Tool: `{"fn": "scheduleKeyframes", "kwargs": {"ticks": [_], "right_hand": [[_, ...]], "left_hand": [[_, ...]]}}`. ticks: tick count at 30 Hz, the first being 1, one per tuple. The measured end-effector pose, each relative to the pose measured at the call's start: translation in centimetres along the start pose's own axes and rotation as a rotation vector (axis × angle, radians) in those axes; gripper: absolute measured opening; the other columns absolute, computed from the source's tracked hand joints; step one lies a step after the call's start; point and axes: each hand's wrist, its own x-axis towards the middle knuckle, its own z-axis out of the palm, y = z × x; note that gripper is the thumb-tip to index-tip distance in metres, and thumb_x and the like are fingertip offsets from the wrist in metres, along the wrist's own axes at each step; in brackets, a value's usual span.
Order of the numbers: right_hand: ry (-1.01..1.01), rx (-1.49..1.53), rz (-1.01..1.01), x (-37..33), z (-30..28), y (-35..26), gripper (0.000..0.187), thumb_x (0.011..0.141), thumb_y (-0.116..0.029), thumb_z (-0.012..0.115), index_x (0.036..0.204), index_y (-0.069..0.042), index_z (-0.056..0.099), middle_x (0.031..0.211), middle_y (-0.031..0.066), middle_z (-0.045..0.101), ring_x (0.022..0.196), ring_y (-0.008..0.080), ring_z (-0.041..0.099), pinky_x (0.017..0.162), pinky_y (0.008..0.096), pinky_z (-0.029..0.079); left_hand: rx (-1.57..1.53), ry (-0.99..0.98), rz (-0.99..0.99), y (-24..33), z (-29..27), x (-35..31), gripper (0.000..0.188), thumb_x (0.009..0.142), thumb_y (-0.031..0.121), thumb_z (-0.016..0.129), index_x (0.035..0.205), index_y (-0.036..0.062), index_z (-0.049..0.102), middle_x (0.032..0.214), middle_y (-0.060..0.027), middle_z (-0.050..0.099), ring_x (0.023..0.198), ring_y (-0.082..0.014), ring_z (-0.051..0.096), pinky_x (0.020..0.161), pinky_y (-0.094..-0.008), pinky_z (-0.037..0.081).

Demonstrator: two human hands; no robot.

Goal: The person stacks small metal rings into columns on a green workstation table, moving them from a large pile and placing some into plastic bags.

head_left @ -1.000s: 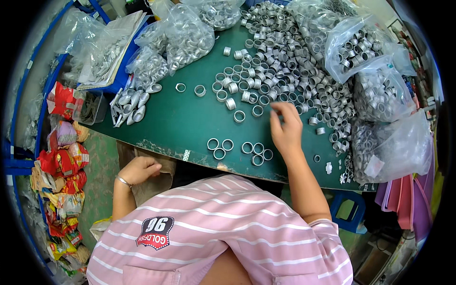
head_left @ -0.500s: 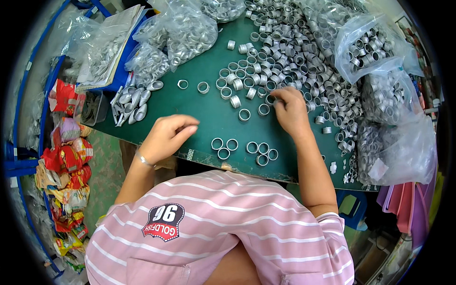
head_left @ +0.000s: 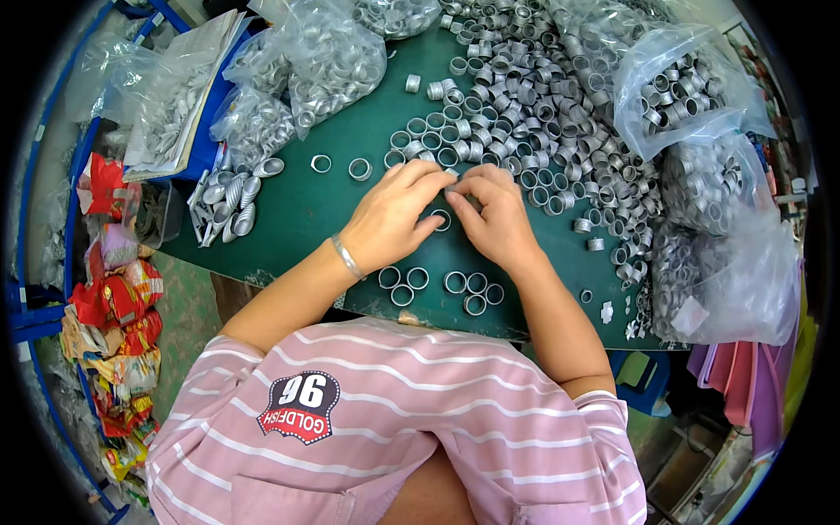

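My left hand (head_left: 395,214), with a silver bracelet at the wrist, reaches to the front edge of a spread of grey metal rings (head_left: 431,140). My right hand (head_left: 492,214) meets it there, fingers bent and fingertips close together. A bit of grey shows between the fingertips, but the fingers hide what it is. One loose ring (head_left: 442,220) lies between the two thumbs. Nearer the table edge sit a cluster of three rings (head_left: 402,295) and, to its right, a second cluster of several rings (head_left: 474,304). Two single rings, one thin (head_left: 321,164) and one thicker (head_left: 360,169), lie left of my left hand.
The green table (head_left: 289,210) carries a big heap of rings (head_left: 534,87) at the back. Clear bags of rings (head_left: 700,175) line its right side. At left are bagged metal parts (head_left: 337,79), loose spiral-grooved pieces (head_left: 229,197) and a blue bin (head_left: 206,149). Small scraps (head_left: 606,311) lie at the right front.
My left hand has moved right and forward. The right hand has shifted left and slightly nearer, so the two now meet. The view has shifted a little.
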Motion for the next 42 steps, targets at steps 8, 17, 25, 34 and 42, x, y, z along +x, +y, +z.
{"fn": "scheduleKeyframes", "kwargs": {"ticks": [8,17,25,34,42], "right_hand": [[0.208,-0.581,0.184,4.3,-1.0,5.2,0.016,0.075,-0.017,0.069,0.084,-0.006,0.063,0.091,0.0088,0.058,0.089,0.0300,0.054,0.072,0.0448,0.042],[0.025,0.539,0.469,1.8,-0.5,0.2,0.017,0.084,-0.016,0.065,0.077,-0.003,0.058,0.079,0.0055,0.060,0.067,0.0156,0.058,0.060,0.0264,0.045],[0.077,0.062,0.156,4.7,-0.5,2.0,0.011,0.081,-0.009,0.060,0.086,0.001,0.062,0.080,0.0176,0.062,0.073,0.0312,0.062,0.066,0.0342,0.049],[-0.148,-0.565,0.162,13.3,2.4,5.0,0.032,0.073,-0.028,0.067,0.095,-0.005,0.068,0.103,0.0166,0.059,0.095,0.0332,0.058,0.082,0.0419,0.048],[-0.132,-0.028,0.389,11.7,0.8,4.2,0.028,0.072,-0.013,0.067,0.098,-0.003,0.064,0.099,0.0106,0.063,0.089,0.0199,0.061,0.080,0.0304,0.049]], "left_hand": [[0.122,-0.100,0.020,-3.5,1.7,0.5,0.016,0.070,0.009,0.072,0.083,0.0061,0.062,0.088,-0.0065,0.059,0.082,-0.0270,0.054,0.073,-0.0355,0.045],[-0.219,0.111,-0.100,-1.5,1.1,0.9,0.040,0.071,0.004,0.074,0.107,0.0016,0.056,0.093,-0.0102,0.057,0.075,-0.0180,0.060,0.062,-0.0277,0.051],[-0.610,0.299,-0.498,-3.7,-5.7,-4.6,0.028,0.087,0.004,0.056,0.115,0.0050,0.052,0.090,-0.0072,0.059,0.069,-0.0118,0.057,0.057,-0.0229,0.047],[-0.202,1.129,-1.002,-7.8,-13.7,-27.0,0.009,0.094,0.014,0.043,0.099,0.0073,0.047,0.077,-0.0066,0.055,0.052,-0.0097,0.046,0.042,-0.0212,0.036],[-1.071,0.962,-1.912,-15.1,-0.4,-44.2,0.013,0.091,0.010,0.043,0.102,0.0046,0.049,0.085,-0.0119,0.058,0.068,-0.0210,0.059,0.061,-0.0341,0.056]]}}
